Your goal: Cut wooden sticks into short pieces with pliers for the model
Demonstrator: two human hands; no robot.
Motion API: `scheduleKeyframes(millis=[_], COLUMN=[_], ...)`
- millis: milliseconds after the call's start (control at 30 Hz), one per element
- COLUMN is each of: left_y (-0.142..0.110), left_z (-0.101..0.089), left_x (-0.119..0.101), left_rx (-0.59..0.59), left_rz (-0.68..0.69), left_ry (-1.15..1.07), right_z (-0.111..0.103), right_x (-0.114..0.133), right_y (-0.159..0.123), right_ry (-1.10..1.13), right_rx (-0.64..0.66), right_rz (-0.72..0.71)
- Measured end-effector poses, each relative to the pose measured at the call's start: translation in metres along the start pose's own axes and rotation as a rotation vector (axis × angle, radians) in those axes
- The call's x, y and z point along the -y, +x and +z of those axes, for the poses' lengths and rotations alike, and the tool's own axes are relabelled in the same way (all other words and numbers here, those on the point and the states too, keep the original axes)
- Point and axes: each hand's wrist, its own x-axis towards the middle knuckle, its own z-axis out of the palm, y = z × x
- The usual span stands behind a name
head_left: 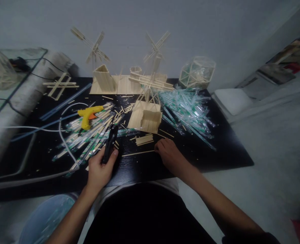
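Observation:
My left hand (100,168) is wrapped round a black plier-like hand tool (111,142), which points up and away from me; its exact kind is too dark to make out. Between my two hands a long thin wooden stick (138,153) lies low over the black table. At its right end my right hand (167,152) is closed, fingertips pinching the stick. Just beyond is a small stack of short cut sticks (144,139). Behind that stands a wooden windmill model (150,115), with a square box part at its front.
A yellow glue gun (88,115) rests on wrapped bundles of sticks (94,140) at left, its white cord looping round. Clear wrappers (187,108) pile up at right. More windmill parts (104,81) stand along the wall. A blue bucket (48,218) sits below the table (228,152).

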Motion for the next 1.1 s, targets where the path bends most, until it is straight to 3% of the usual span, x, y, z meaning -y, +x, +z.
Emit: scheduleKeyframes(millis=[67, 167, 333, 467, 600, 733, 933, 1100], left_y=[0.000, 0.001, 0.003, 0.004, 0.003, 0.001, 0.001, -0.003], left_z=[0.000, -0.001, 0.000, 0.000, 0.000, 0.000, -0.010, -0.012], left_x=[0.001, 0.001, 0.003, 0.002, 0.000, -0.001, -0.026, -0.050], left_rx=[-0.003, -0.028, -0.050, -0.035, -0.041, -0.036, 0.219, 0.296], left_rz=[-0.029, -0.053, -0.086, -0.093, -0.055, 0.011, 0.115, 0.188], left_ry=[-0.018, -0.059, -0.106, -0.104, -0.049, 0.019, 0.146, 0.252], right_z=[-0.007, -0.028, -0.063, -0.071, -0.068, -0.064, -0.051, -0.043], right_x=[0.000, -0.002, -0.009, -0.012, -0.003, 0.018, 0.048, 0.057], right_y=[0.000, -0.002, -0.006, -0.001, 0.007, 0.011, 0.013, 0.014], right_ry=[0.083, 0.417, 0.962, 1.266, 1.248, 1.209, 1.100, 1.127], right_rx=[0.008, -0.007, -0.309, -0.448, -0.461, -0.369, -0.268, -0.281], right_rz=[0.009, 0.050, 0.250, 0.338, 0.327, 0.284, 0.266, 0.292])
